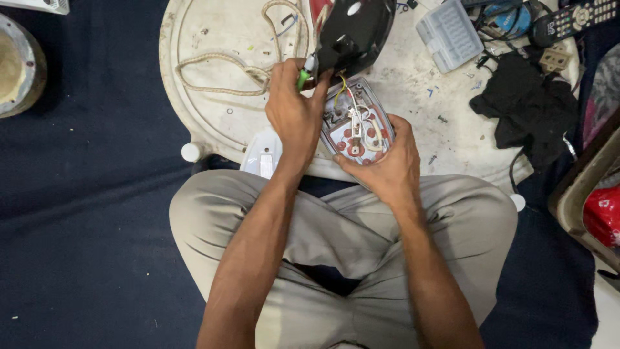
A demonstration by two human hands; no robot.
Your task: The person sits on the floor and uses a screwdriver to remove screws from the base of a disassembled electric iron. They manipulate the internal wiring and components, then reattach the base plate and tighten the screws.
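Sitting cross-legged on dark blue floor covering, person works at a round off-white plastic tray [213, 39]. Left hand [294, 113] fingers pinched on a green-tipped tool [302, 79] at the black plastic iron housing [355, 29]. Right hand [387, 165] fingers wrapped around the opened grey iron soleplate with red terminals and white wiring [358, 126], at tray's near edge. Braided beige cord [219, 61] loops left; open room there. Clear plastic compartment box [449, 32], black cloth [526, 106], remote control [575, 19] crowd the right; box contents unclear.
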